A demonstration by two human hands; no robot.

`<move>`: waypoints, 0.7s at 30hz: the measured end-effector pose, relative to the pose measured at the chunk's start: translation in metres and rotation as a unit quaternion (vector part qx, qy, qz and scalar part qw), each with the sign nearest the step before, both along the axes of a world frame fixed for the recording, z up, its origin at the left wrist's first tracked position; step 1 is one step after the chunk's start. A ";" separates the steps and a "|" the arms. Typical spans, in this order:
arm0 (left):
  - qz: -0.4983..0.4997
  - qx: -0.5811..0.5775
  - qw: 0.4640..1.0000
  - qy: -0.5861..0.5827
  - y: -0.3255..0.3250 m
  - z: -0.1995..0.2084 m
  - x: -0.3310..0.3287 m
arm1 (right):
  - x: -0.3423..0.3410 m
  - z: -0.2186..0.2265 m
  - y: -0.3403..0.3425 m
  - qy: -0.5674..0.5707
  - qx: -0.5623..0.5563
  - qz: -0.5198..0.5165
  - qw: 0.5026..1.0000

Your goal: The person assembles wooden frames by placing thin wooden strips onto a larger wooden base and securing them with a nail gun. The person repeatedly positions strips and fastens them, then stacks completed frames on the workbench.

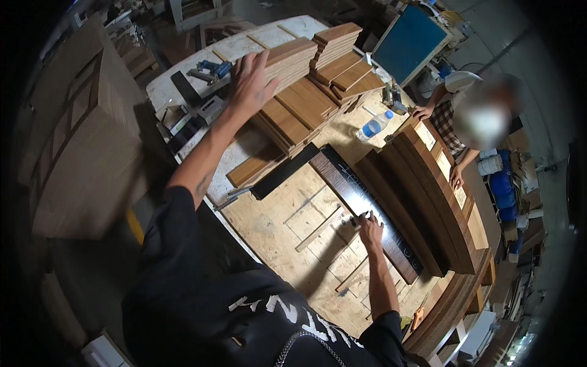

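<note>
Dark board [365, 200]: lies on the pale worktop [263, 223], long axis running far left to near right, pale handwriting along its face. Your right hand [370, 232]: fingers bent at its middle; whether pinching, cannot tell. Your left hand [249, 81]: fingers parted, beside stacked boards [295, 58]. Bottle [374, 127]: labelled.

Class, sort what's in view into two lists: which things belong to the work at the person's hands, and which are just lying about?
Seemingly in the job:
dark board, with the right hand at it
brown boards, beside the left hand; contact unclear
worktable, under the dark board

Seemingly lying about:
bottle
blue panel
orange object
</note>
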State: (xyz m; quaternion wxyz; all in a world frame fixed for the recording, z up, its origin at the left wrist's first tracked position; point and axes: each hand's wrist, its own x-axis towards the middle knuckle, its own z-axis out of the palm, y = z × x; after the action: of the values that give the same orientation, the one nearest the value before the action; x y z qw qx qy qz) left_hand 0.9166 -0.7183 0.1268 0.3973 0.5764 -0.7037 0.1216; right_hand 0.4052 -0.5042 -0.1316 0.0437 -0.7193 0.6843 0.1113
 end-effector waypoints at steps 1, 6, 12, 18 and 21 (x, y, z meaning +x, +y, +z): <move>0.052 0.069 0.996 -0.020 -0.026 0.015 -0.006 | 0.030 0.005 -0.004 -0.068 -0.004 -0.012 0.998; 0.064 0.394 0.917 0.024 -0.143 0.007 0.010 | 0.148 0.011 0.035 -0.410 -0.026 -0.042 0.911; 0.051 0.371 0.925 -0.061 -0.147 -0.002 0.009 | 0.190 0.033 0.149 -0.506 0.061 -0.165 0.844; -0.002 0.386 0.921 0.047 -0.084 0.037 0.008 | 0.151 0.016 0.225 -0.460 0.011 -0.306 0.834; -0.154 0.325 0.883 0.302 -0.032 -0.002 0.020 | 0.161 0.052 0.196 -0.508 -0.025 -0.310 0.803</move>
State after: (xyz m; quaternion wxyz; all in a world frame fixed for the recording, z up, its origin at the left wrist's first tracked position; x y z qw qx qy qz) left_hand 0.9362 -0.7500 0.1250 0.3950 0.5666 -0.6291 -0.3565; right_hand 0.5665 -0.3080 -0.0794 0.3997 -0.4234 0.7529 -0.3069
